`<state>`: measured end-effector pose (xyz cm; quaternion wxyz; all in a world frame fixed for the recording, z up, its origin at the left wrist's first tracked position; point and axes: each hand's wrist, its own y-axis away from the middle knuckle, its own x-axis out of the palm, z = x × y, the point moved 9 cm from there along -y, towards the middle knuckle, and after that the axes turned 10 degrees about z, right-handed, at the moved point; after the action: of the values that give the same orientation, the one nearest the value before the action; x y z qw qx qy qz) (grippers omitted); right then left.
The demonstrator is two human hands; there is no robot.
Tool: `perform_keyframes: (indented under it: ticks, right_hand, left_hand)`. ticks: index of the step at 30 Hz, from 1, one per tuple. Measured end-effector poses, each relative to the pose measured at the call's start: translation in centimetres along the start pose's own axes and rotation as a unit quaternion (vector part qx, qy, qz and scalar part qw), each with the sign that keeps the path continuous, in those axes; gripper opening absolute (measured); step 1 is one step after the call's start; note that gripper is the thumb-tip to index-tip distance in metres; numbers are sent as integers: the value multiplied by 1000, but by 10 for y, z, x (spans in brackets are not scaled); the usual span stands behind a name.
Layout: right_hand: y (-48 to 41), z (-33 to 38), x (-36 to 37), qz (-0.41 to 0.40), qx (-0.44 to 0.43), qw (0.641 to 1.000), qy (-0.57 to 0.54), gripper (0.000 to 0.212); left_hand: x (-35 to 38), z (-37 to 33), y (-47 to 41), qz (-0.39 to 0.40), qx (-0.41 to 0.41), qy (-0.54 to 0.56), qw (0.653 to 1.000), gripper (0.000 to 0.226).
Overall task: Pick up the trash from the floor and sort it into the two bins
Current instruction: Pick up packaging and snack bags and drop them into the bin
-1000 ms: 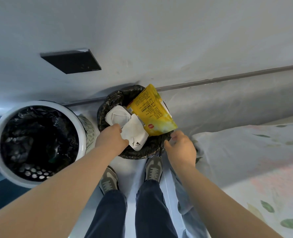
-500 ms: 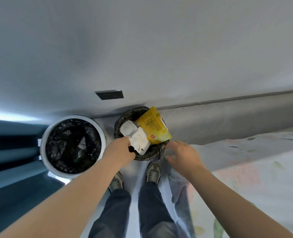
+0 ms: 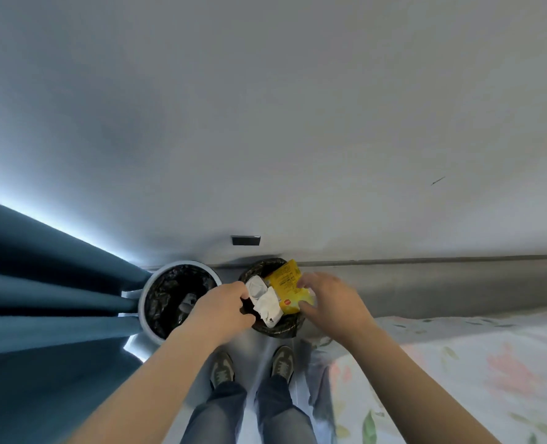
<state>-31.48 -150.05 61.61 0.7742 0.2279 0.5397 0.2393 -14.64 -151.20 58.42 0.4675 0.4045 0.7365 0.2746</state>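
Right hand (image 3: 326, 299): clamped on packet (image 3: 283, 282); press it below bin (image 3: 275, 329) rim.
Left hand (image 3: 224, 306): curled at paper (image 3: 267, 304); grip unclear.

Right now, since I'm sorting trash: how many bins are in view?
2. A white bin with a black liner stands left, beside the blue curtain; a smaller black-lined bin right of it holds a yellow packet and white paper. No other shows.

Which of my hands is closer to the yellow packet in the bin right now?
Right. The right hand holds the yellow packet by its right edge; the left hand is across the white paper, at the left rim of the black bin.
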Motion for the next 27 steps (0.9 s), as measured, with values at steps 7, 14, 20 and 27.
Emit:
perform_keyframes:
  ticks: [7,14,20,27]
  right_hand:
    - [62,83,-100,-44,-57,997,24,34]
    - [106,162,-162,-76,-129,985,84,36]
    - [119,199,-194,-68,-176,976,112,42]
    - [125,218,-207,-24,-249,957,144,48]
  left_hand:
    - [-73,-12,99,-71,48,49,995,41]
    - [-132,-5,187,-170,42,91,980,46]
    - [-147,1,237,-229,2,130,965,46]
    - [-139,-9,277,-292,-55,195,935,46]
